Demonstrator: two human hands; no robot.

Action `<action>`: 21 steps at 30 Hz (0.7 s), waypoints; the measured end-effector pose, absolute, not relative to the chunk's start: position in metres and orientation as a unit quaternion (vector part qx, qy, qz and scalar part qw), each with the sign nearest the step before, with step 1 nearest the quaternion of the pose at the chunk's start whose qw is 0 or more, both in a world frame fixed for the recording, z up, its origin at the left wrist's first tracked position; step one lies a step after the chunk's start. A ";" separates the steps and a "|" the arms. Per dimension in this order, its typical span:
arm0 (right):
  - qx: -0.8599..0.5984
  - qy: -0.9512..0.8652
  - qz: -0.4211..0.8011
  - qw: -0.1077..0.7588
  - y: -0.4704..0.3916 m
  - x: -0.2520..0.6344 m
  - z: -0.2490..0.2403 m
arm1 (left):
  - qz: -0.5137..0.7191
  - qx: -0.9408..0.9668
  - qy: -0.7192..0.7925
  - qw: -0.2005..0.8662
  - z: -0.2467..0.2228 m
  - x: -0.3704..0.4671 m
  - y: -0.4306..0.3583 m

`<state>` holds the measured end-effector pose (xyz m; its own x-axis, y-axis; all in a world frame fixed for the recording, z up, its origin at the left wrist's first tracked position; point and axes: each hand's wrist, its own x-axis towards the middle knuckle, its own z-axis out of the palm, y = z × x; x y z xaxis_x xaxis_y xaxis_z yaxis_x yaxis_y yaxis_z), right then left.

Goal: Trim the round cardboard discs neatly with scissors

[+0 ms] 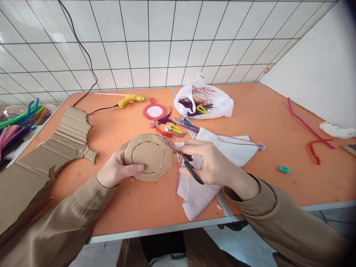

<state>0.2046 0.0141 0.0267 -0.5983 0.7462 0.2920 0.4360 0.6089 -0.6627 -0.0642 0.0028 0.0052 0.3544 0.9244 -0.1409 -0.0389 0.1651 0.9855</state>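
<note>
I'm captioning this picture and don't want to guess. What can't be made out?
All in the head view:
Left hand: most fingers hidden behind the cardboard disc.
White plastic bag: some contents hidden by its folds.
Red writing on it: too small to read.
Corrugated cardboard sheet: cut off by the left edge.
Flat object: cut off by the right edge.
</note>
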 end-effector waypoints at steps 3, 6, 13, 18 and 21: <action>-0.348 -0.861 0.234 0.289 0.013 0.205 0.025 | 0.367 0.544 0.426 0.623 0.006 -0.065 0.003; -0.353 -0.866 0.209 0.287 0.013 0.206 0.024 | 0.360 0.562 0.431 0.607 0.008 -0.066 0.003; -0.357 -0.867 0.228 0.262 0.012 0.208 0.026 | 0.349 0.590 0.406 0.605 0.014 -0.066 0.004; -0.365 -0.863 0.235 0.260 0.012 0.208 0.026 | 0.360 0.584 0.383 0.618 0.009 -0.069 0.005; -0.366 -0.862 0.237 0.257 0.012 0.208 0.025 | 0.369 0.578 0.381 0.621 0.006 -0.069 0.005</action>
